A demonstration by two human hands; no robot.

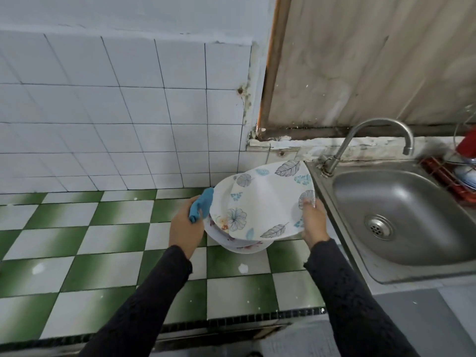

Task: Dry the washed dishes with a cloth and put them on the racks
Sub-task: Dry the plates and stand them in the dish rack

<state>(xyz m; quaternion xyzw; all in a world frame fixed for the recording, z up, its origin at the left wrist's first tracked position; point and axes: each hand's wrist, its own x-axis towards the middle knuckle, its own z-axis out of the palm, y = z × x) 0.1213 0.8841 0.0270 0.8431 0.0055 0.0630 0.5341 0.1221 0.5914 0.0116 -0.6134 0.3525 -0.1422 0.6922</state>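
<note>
Got my right hand (313, 222) pinching the leaf plate (268, 202) by its rim, tipped up off the stack (239, 244) on the surface (103, 253), so my left hand (186, 225) clutching the blue cloth (202, 204) can wipe it.

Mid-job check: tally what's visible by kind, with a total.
Plates: at least 2; leaf-print plate tops a partly hidden stack
Blue cloth: 1
Sink: 1
Tap: 1
Red rack: 1
Total: at least 6
</note>
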